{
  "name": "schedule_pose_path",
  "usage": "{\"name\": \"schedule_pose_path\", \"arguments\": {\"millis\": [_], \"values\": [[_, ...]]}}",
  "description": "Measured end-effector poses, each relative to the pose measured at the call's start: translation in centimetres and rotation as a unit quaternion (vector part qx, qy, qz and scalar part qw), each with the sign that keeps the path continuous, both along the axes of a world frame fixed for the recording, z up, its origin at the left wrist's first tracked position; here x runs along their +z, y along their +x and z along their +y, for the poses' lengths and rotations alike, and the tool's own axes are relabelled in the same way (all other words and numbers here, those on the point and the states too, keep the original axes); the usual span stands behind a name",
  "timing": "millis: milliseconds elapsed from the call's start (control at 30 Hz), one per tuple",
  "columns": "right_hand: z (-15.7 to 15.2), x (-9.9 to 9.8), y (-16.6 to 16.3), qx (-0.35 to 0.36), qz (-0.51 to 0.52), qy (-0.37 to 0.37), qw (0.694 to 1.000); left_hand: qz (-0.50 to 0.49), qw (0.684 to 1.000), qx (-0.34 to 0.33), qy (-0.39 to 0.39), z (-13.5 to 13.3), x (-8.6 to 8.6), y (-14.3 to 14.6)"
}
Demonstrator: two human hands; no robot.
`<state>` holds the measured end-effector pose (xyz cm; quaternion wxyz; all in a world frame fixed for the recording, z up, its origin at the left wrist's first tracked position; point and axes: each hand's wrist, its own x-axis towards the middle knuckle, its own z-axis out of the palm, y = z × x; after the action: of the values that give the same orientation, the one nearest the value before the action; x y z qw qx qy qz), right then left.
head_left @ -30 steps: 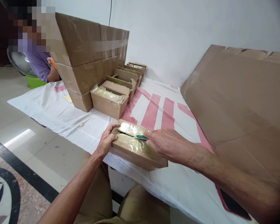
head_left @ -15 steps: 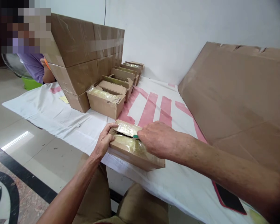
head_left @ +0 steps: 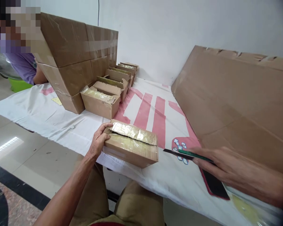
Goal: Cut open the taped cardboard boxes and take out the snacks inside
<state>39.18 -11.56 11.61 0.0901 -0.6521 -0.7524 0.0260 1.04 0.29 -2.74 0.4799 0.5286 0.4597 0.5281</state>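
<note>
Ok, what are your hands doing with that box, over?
Left hand gripping small box end. Right hand holding knife beside it. Tape slit along top. Nothing blocking.

A white sheet with pink stripes (head_left: 153, 110) is covering the low surface. Resting on it are a small taped carton (head_left: 132, 147) near the front edge, a row of similar small boxes (head_left: 108, 91) beside two stacked large cartons (head_left: 70, 59), a flattened cardboard sheet (head_left: 238, 100) (leaning against the wall), and a dark phone (head_left: 214, 185).
</note>
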Motion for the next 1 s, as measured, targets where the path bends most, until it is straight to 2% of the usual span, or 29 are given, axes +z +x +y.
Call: {"name": "schedule_pose_path", "arguments": {"millis": [67,100,167,267,333,367,400,467,567,633,700,767,867,1000], "values": [[-2.1,-1.7,0.6,-0.028,0.042,-0.059,0.997,-0.008,1.000,0.008,0.016,-0.2,-0.1,0.2],[-3.0,-3.2,0.5,-0.054,0.060,-0.056,0.995,-0.012,0.999,0.017,0.025,-0.5,-0.1,0.4],[-4.2,-7.4,-0.5,-0.102,0.048,0.015,0.993,-0.016,0.998,0.049,0.038,-1.2,-0.1,0.7],[-4.9,-13.9,-2.5,-0.077,0.002,0.075,0.994,-0.003,0.993,0.104,0.060,-2.7,-0.1,0.8],[-4.6,-16.6,-3.3,-0.060,-0.046,0.079,0.994,0.013,0.990,0.120,0.074,-3.6,-0.1,0.5],[-4.3,-17.2,-3.5,-0.053,-0.062,0.081,0.993,0.026,0.989,0.123,0.077,-4.0,0.0,0.3],[-4.0,-17.3,-3.5,-0.045,-0.067,0.085,0.993,0.041,0.988,0.123,0.078,-4.4,0.1,0.0],[-3.5,-16.2,-3.3,-0.033,-0.039,0.103,0.993,0.074,0.986,0.122,0.081,-4.9,0.3,-0.4],[-3.0,-12.6,-4.0,-0.031,0.041,0.146,0.988,0.103,0.983,0.122,0.091,-5.4,0.6,-0.7],[-2.6,-10.1,-5.5,-0.018,0.078,0.165,0.983,0.096,0.984,0.124,0.088,-5.5,0.7,-0.6],[-2.0,-8.4,-7.4,-0.001,0.092,0.175,0.980,0.080,0.986,0.122,0.076,-5.4,0.6,-0.5],[-1.2,-7.8,-8.9,0.006,0.102,0.190,0.977,0.068,0.989,0.116,0.059,-5.4,0.5,-0.6],[-0.3,-8.1,-10.1,-0.009,0.152,0.207,0.966,0.069,0.991,0.108,0.046,-5.4,0.5,-0.6],[-0.2,-8.3,-10.4,-0.042,0.273,0.167,0.947,0.029,0.995,0.092,0.036,-5.5,0.6,-0.4]]}}
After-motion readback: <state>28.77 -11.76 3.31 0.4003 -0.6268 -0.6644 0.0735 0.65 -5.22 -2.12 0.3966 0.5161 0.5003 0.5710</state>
